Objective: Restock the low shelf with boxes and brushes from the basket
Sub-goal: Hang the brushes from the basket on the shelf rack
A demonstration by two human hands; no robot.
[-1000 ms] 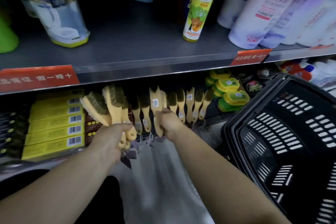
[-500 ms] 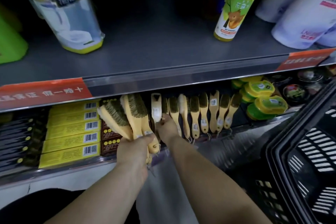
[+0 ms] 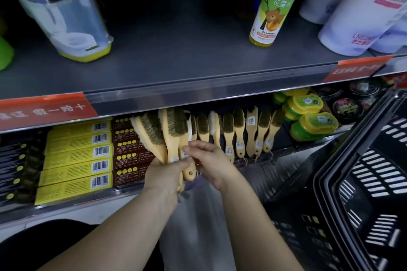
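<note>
Three brushes [image 3: 169, 138] gripped in left hand [image 3: 164, 175] before the low shelf [image 3: 72, 201]; right hand [image 3: 209, 160] pinches one handle. Five yellow boxes [image 3: 77, 158] stacked at left. Basket [image 3: 363, 182] at right.

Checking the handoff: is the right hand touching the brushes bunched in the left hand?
Touching. In the head view the right hand has its fingertips on a handle of the brushes that the left hand grips.

Low shelf [image 3: 154, 192] under the upper shelf [image 3: 176, 61]

Yellow boxes [image 3: 77, 158] stacked at 9 o'clock, brown boxes [image 3: 130, 156] beside them, standing brushes [image 3: 240, 132] centre, green tubs [image 3: 308, 116] and, seemingly, dark tins [image 3: 348, 105] at 2 o'clock.
</note>
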